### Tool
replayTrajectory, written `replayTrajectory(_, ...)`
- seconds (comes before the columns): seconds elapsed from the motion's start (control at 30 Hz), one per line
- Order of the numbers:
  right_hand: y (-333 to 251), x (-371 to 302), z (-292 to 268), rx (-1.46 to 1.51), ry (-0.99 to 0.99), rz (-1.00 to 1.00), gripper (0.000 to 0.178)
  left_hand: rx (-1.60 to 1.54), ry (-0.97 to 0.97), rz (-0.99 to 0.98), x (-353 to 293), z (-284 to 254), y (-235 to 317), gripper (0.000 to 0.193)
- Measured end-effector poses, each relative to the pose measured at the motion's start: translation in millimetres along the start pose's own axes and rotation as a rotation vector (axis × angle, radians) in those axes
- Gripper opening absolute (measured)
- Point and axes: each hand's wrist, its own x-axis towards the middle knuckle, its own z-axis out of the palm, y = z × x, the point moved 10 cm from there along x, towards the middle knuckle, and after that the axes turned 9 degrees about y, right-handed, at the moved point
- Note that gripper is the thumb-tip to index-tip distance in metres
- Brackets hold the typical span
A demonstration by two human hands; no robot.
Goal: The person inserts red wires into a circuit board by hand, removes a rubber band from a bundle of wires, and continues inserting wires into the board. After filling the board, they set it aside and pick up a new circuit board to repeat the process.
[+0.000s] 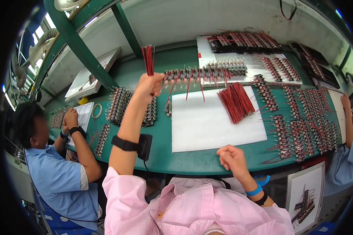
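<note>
My left hand (148, 85), raised over the far middle of the bench, is closed around a bundle of red wires (148, 58) that sticks up out of the fist. Just right of that hand runs a long row of small components (200, 74), with several red wires hanging from its near side. My right hand (233, 159) hovers by the bench's front edge, fingers curled in and no object showing in them. Between me and the row lies a white foam sheet (208, 129). A thick pile of red wires (237, 102) rests on its right part.
Wired component rows (298, 129) cover the bench's right side, and more component rows (119, 103) stand left of my forearm. A metal-coloured board (259, 74) and a black tray (243, 42) are at the back. One co-worker (59, 164) sits at left, another person's arm (347, 117) at right.
</note>
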Motion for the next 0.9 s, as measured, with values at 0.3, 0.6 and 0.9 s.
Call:
replayTrajectory(0.3, 7, -2, -4, -0.096, -0.015, -0.133, 0.011, -0.093, 0.127, -0.066, 84, 9, 4, 0.028)
replayTrajectory(0.6, 11, -4, 0, -0.089, -0.066, -0.012, 0.011, -0.071, 0.070, -0.098, 92, 6, -11, 0.027)
replayTrajectory(0.9, -62, 21, -14, 0.311, 0.166, -0.084, 0.013, 0.132, -0.262, -0.092, -2, 29, -20, 0.021)
